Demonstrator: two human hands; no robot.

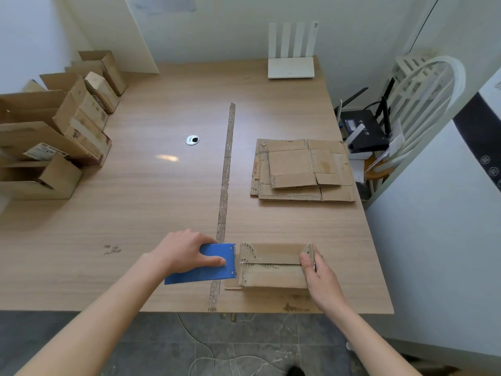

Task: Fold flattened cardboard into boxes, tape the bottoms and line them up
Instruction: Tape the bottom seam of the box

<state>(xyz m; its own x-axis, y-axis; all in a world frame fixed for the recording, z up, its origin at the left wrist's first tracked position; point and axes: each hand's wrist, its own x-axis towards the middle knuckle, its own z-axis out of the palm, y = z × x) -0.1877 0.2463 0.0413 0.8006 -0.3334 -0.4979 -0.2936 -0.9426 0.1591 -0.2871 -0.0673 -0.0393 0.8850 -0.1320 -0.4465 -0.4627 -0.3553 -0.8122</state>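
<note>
Cardboard box (273, 267) near the tabletop's front edge looks light but floppy, so the right hand (320, 278) pinches its end while the left hand (187, 252) grips a blue dispenser (202, 267).

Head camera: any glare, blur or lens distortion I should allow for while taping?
Head view: a small bright glare patch on the table, away from the work; wide-angle bending curves the table edges and the chair; left hand, blue tape dispenser, box and right hand are sharp, with soft, even light.
</note>
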